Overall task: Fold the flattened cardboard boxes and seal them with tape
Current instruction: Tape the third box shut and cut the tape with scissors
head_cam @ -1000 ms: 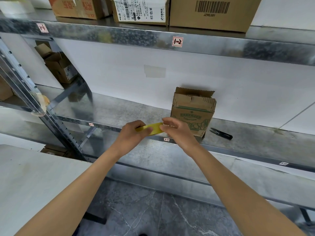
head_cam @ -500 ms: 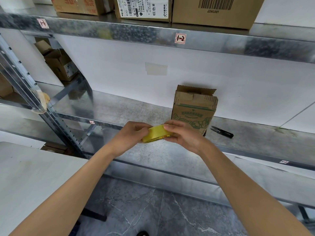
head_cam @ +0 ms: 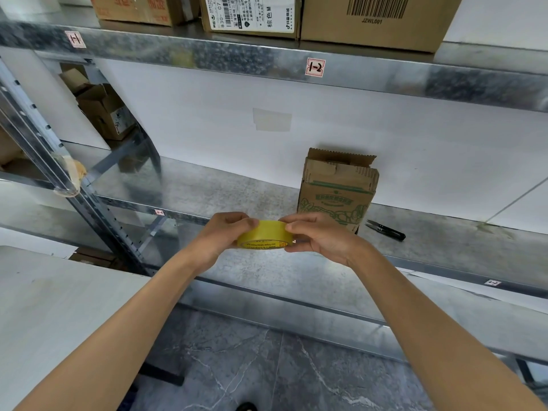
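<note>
A yellow roll of tape is held in the air just in front of the front edge of the metal shelf. The grip of the left hand is closed round its left rim and that of the right hand round its right rim. The roll is judged light and stiff with a slick face, so it is best taken by the rim. A small cardboard box, probably light and easily dented, stands upright on the shelf behind the right hand, its top unsealed. Black snips lie beside it. Larger cartons are stored on the upper shelf. A grey stone floor lies below.
</note>
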